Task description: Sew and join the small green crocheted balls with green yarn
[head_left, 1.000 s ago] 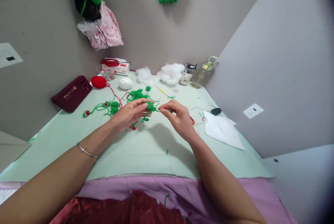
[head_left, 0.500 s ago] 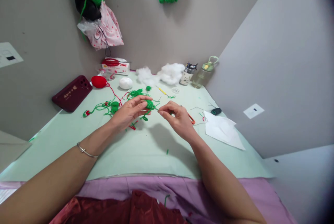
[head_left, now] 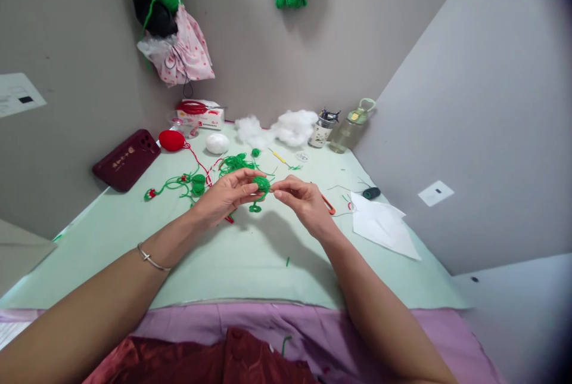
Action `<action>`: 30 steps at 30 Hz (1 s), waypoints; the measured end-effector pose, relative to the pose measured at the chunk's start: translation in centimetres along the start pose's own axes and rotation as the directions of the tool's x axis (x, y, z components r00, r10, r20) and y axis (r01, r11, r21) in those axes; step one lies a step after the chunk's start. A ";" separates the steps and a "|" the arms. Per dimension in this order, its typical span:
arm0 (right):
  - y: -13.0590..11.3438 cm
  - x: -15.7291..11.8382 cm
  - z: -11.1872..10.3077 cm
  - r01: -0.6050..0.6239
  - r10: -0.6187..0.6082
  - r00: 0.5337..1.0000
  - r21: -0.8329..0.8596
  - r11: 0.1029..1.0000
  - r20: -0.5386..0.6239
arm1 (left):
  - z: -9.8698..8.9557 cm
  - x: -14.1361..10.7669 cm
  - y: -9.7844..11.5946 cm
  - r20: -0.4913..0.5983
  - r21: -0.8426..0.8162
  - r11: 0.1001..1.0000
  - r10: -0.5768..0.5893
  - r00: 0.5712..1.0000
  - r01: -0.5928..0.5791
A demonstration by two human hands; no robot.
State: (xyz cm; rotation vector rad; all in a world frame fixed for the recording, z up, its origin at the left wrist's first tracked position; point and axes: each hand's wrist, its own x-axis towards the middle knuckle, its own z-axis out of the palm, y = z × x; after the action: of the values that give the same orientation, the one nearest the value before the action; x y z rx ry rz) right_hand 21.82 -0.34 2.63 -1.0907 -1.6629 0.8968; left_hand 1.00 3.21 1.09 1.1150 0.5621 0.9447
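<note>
My left hand (head_left: pixel 230 192) is closed around a small green crocheted ball (head_left: pixel 261 184), thumb in front and fingers behind. A green yarn loop (head_left: pixel 255 208) dangles below the ball. Close by on the right, my right hand (head_left: pixel 299 199) pinches thumb against forefinger at the ball's edge; what lies in the pinch is too small to make out. Behind my left hand spreads a tangle of green yarn (head_left: pixel 236 163). Small green crocheted pieces (head_left: pixel 198 185) lie to its left, with red-and-green bits on strands.
At the back are a red yarn ball (head_left: pixel 171 140), white yarn ball (head_left: pixel 217 144), white stuffing (head_left: pixel 295 127), pen cup (head_left: pixel 320 132) and bottle (head_left: pixel 351 130). A yellow-handled crochet hook (head_left: pixel 279 157) lies mid-table. An orange cutter (head_left: pixel 329 204) and white sheet (head_left: pixel 379 223) sit right, a phone (head_left: pixel 127 160) left.
The green ball has turned and shows more between my left fingers. My right hand has drawn closer to it, narrowing the gap. The whole view has shifted slightly.
</note>
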 end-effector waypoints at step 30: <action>0.2 -0.5 1.8 0.078 -0.103 0.992 -0.286 0.955 -0.074 | 0.7 0.0 -1.9 -0.069 0.165 0.986 -0.005 0.998 0.016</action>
State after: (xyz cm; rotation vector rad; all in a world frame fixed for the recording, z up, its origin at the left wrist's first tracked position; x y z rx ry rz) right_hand 20.27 -0.89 1.69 -1.2152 -1.7887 0.5541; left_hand 2.24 2.62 -0.43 1.2305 0.7117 0.9425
